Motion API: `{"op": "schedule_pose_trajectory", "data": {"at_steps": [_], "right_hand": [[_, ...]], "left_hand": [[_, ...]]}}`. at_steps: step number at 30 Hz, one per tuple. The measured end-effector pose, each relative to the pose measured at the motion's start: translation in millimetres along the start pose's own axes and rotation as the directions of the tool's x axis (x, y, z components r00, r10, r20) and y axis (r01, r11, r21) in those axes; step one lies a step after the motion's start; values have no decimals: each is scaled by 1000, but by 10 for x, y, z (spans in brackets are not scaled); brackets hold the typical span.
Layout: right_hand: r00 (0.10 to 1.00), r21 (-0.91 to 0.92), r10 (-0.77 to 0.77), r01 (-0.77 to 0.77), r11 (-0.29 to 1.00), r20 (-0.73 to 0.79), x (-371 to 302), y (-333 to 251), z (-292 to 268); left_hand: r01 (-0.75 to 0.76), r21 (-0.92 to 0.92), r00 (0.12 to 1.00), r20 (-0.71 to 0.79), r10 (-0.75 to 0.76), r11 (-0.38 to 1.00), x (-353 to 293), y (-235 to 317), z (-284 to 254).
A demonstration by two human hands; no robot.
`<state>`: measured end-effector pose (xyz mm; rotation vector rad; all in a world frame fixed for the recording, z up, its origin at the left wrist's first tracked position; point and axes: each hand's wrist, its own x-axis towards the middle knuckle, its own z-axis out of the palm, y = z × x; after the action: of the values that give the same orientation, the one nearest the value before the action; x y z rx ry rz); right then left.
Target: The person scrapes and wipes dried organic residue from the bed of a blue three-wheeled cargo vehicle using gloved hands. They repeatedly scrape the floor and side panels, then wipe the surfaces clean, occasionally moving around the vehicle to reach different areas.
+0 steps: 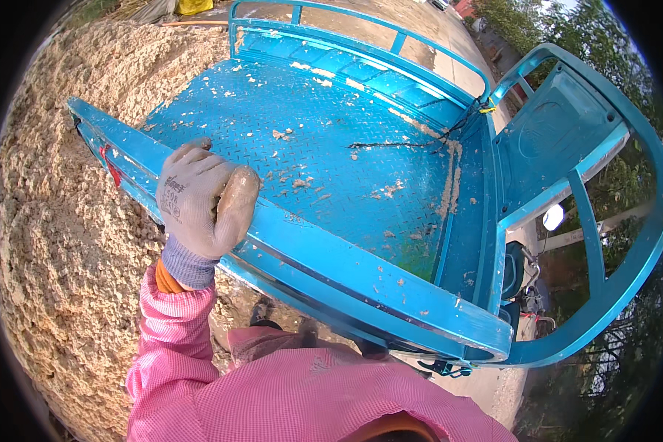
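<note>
My left hand (206,197), in a grey-white work glove with a dirty palm side, is closed over the top edge of the near side panel (331,250) of a blue cargo tricycle. The thumb points up and to the right, and the fingertips are partly hidden behind the edge. Inside the panel lies the blue tread-plate cargo bed (331,169), scattered with pale crumbs. A red strap (110,166) hangs at the panel's left end. My right hand is out of view.
Left of the tricycle rises a heap of coarse sandy material (59,258). At the bed's right stands a blue frame with a backrest panel (560,136). A dark cord (398,145) lies on the bed. A blue rail (346,16) runs along the far side.
</note>
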<state>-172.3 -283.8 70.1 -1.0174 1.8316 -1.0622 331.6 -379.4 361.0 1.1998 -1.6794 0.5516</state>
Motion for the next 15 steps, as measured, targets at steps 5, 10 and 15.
{"op": "schedule_pose_trajectory", "data": {"at_steps": [5,10,15], "right_hand": [[995,-11,-103,103,995,-13,-165,66,-25],[988,-39,-153,153,988,0,-283,170,-20],[982,-21,-191,191,981,-5,-361,350,51]], "left_hand": [[175,-24,984,-22,-176,984,-77,-179,81],[-17,198,986,-157,49,980,306,-498,47],[-126,147,969,231,90,981,544,-1218,-426]]}}
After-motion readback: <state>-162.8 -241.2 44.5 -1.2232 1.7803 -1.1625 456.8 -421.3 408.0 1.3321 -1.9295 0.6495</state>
